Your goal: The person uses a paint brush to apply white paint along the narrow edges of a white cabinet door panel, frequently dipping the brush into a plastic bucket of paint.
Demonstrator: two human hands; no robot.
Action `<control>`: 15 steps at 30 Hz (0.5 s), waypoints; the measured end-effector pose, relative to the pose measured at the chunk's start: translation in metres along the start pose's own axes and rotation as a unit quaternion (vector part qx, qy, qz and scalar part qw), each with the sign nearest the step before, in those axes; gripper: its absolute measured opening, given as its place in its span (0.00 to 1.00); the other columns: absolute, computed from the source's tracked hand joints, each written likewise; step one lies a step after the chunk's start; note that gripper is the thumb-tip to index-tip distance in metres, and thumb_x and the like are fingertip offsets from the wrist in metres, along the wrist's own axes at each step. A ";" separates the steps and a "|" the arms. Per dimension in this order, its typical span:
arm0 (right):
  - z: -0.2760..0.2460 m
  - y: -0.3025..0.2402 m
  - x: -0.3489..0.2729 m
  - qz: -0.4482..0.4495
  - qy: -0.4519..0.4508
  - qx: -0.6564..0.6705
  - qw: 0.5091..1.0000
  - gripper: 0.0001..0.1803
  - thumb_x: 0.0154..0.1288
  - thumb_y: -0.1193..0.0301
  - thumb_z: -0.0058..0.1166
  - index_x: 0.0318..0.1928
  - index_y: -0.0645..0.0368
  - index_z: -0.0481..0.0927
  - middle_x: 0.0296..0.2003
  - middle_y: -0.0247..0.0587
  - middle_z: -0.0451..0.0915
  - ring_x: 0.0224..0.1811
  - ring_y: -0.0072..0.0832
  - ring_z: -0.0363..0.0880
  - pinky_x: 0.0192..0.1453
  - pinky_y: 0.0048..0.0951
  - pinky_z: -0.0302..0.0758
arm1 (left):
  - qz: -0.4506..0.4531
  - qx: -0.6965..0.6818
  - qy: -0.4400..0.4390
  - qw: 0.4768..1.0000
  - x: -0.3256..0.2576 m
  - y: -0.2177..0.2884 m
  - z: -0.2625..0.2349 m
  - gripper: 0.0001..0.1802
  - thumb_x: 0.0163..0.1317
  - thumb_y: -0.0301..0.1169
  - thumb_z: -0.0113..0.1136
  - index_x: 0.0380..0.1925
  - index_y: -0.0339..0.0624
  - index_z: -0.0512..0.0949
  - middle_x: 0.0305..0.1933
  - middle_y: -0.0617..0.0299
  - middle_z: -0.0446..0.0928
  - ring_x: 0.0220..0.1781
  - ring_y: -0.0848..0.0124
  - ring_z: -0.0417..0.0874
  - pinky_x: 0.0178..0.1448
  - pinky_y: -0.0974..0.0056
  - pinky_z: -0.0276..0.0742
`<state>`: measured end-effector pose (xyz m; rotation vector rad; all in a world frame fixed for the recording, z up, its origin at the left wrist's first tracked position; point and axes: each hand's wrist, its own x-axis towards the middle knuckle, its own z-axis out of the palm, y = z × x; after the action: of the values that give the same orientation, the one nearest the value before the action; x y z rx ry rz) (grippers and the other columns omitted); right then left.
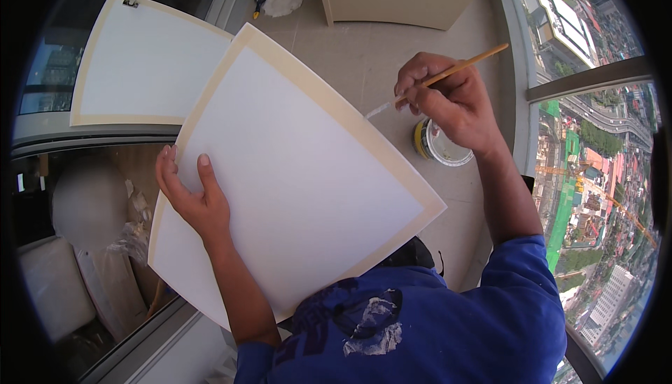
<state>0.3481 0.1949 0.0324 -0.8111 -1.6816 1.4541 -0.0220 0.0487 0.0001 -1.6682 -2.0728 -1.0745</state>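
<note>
Head view shows the right hand (pixel 444 100) pinching a brush (pixel 477 59), its tip pointing toward eight o'clock at the two-o'clock edge of the white board (pixel 294 167), while the left hand (pixel 199 198), farther from that edge, is resting half-open at nine o'clock.

Dark lettering (pixel 308 331) on the blue shirt (pixel 455 321), just below the nearer white panel (pixel 301 167), cannot be made out. Right of that panel, the yellow-and-black label (pixel 420 139) on the tub (pixel 453 151) is unreadable.

Can (pixel 441 147) partly behind right hand (pixel 451 102), shirt (pixel 455 317) cut off below, round blur (pixel 91 202) unclear
</note>
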 end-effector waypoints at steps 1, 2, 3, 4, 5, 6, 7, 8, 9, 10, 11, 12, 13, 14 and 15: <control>0.001 0.000 0.001 0.002 0.001 -0.005 1.000 0.06 0.63 0.77 0.52 0.36 0.66 0.80 0.31 0.38 0.82 0.36 0.24 0.83 0.46 0.28 0.80 | -0.001 -0.001 0.001 1.000 0.000 0.000 0.000 0.25 0.75 0.33 0.64 0.67 0.36 0.73 0.71 0.50 0.73 0.72 0.56 0.73 0.74 0.51 0.68; 0.001 -0.001 0.001 0.005 0.001 -0.010 1.000 0.06 0.63 0.77 0.52 0.36 0.66 0.80 0.31 0.37 0.82 0.36 0.24 0.83 0.46 0.28 0.80 | -0.002 -0.002 0.002 1.000 0.000 0.000 0.000 0.25 0.75 0.33 0.64 0.67 0.36 0.73 0.71 0.50 0.73 0.72 0.56 0.73 0.74 0.51 0.68; 0.001 -0.001 0.002 0.007 0.002 -0.016 1.000 0.06 0.63 0.77 0.52 0.35 0.66 0.80 0.31 0.37 0.82 0.36 0.24 0.83 0.45 0.28 0.79 | -0.002 -0.003 0.002 1.000 0.000 0.000 0.000 0.25 0.75 0.33 0.64 0.67 0.36 0.73 0.71 0.50 0.73 0.72 0.56 0.73 0.73 0.51 0.68; 0.001 -0.001 0.002 0.009 0.002 -0.022 1.000 0.06 0.63 0.76 0.52 0.35 0.65 0.80 0.30 0.37 0.81 0.36 0.24 0.83 0.45 0.28 0.79 | -0.001 -0.005 0.002 1.000 0.000 -0.001 0.001 0.25 0.75 0.33 0.64 0.67 0.36 0.73 0.71 0.50 0.72 0.72 0.56 0.73 0.73 0.52 0.68; 0.001 0.000 0.001 0.011 0.002 -0.028 1.000 0.05 0.62 0.76 0.52 0.35 0.65 0.80 0.30 0.36 0.81 0.35 0.23 0.82 0.44 0.28 0.79 | -0.001 -0.006 0.002 1.000 0.000 -0.001 0.001 0.25 0.75 0.33 0.64 0.67 0.36 0.73 0.71 0.50 0.72 0.72 0.56 0.73 0.73 0.52 0.68; 0.001 0.001 0.001 0.012 0.001 -0.034 0.999 0.05 0.62 0.76 0.52 0.35 0.65 0.80 0.30 0.36 0.81 0.35 0.23 0.82 0.44 0.27 0.79 | -0.002 -0.006 0.002 1.000 0.000 -0.001 0.001 0.25 0.75 0.33 0.65 0.67 0.36 0.73 0.71 0.50 0.72 0.72 0.56 0.73 0.73 0.52 0.68; 0.000 0.000 0.000 0.012 -0.003 -0.035 0.999 0.05 0.62 0.76 0.53 0.35 0.65 0.80 0.29 0.36 0.81 0.35 0.23 0.82 0.44 0.27 0.78 | -0.002 -0.006 0.002 1.000 0.000 -0.002 0.000 0.25 0.75 0.33 0.65 0.67 0.36 0.73 0.72 0.50 0.72 0.72 0.56 0.73 0.73 0.52 0.68; -0.001 -0.001 -0.001 0.013 -0.007 -0.035 0.999 0.05 0.62 0.76 0.53 0.34 0.65 0.80 0.29 0.35 0.80 0.34 0.23 0.81 0.43 0.27 0.78 | -0.002 -0.006 0.001 1.000 0.000 -0.002 0.000 0.25 0.75 0.33 0.65 0.67 0.36 0.73 0.72 0.50 0.72 0.72 0.56 0.73 0.73 0.52 0.68; -0.002 -0.002 -0.001 0.013 -0.011 -0.036 0.999 0.05 0.62 0.75 0.54 0.34 0.65 0.79 0.29 0.35 0.80 0.34 0.23 0.81 0.43 0.27 0.78 | -0.007 -0.010 0.003 1.000 0.000 -0.002 0.001 0.25 0.75 0.33 0.65 0.67 0.36 0.73 0.72 0.50 0.72 0.72 0.56 0.73 0.73 0.52 0.68; -0.003 -0.002 -0.002 0.013 -0.014 -0.031 0.999 0.05 0.62 0.75 0.54 0.34 0.65 0.79 0.29 0.35 0.80 0.34 0.23 0.81 0.43 0.27 0.78 | -0.011 -0.014 0.004 1.000 0.000 -0.002 0.001 0.25 0.75 0.33 0.65 0.67 0.36 0.73 0.71 0.51 0.72 0.72 0.56 0.73 0.74 0.52 0.68; -0.004 -0.002 -0.002 0.013 -0.016 -0.026 0.999 0.05 0.62 0.75 0.54 0.34 0.65 0.79 0.29 0.35 0.80 0.34 0.22 0.81 0.42 0.27 0.77 | -0.015 -0.018 0.005 1.000 0.000 -0.002 0.002 0.25 0.74 0.33 0.65 0.67 0.36 0.73 0.71 0.51 0.72 0.72 0.57 0.73 0.74 0.52 0.68; -0.005 -0.002 -0.002 0.013 -0.019 -0.021 1.000 0.05 0.62 0.75 0.54 0.34 0.65 0.79 0.28 0.35 0.80 0.34 0.22 0.80 0.42 0.27 0.77 | -0.013 -0.016 0.004 1.000 0.000 -0.002 0.002 0.25 0.74 0.33 0.65 0.67 0.36 0.73 0.71 0.51 0.72 0.72 0.57 0.73 0.74 0.52 0.68; -0.004 -0.002 -0.002 0.012 -0.019 -0.026 0.999 0.05 0.62 0.75 0.54 0.34 0.65 0.79 0.29 0.35 0.80 0.33 0.22 0.80 0.42 0.27 0.77 | -0.012 -0.015 0.004 1.000 -0.001 -0.003 0.001 0.25 0.74 0.33 0.65 0.67 0.36 0.73 0.71 0.51 0.72 0.72 0.57 0.73 0.74 0.52 0.68; -0.003 -0.002 0.000 0.011 -0.020 -0.030 0.999 0.05 0.62 0.76 0.54 0.34 0.65 0.79 0.29 0.35 0.80 0.33 0.22 0.80 0.42 0.27 0.77 | -0.011 -0.013 0.003 1.000 -0.001 -0.003 0.001 0.25 0.74 0.33 0.65 0.67 0.36 0.73 0.71 0.51 0.73 0.72 0.57 0.73 0.74 0.52 0.68; -0.001 -0.002 0.001 0.010 -0.020 -0.034 0.999 0.05 0.63 0.76 0.54 0.34 0.65 0.79 0.29 0.35 0.80 0.33 0.22 0.80 0.42 0.27 0.77 | -0.012 -0.017 0.004 1.000 -0.001 -0.003 0.002 0.25 0.74 0.33 0.65 0.66 0.36 0.73 0.71 0.51 0.73 0.72 0.57 0.73 0.74 0.52 0.68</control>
<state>0.3487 0.1963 0.0349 -0.8438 -1.7666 1.4418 -0.0244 0.0494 -0.0027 -1.6576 -2.0854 -1.1277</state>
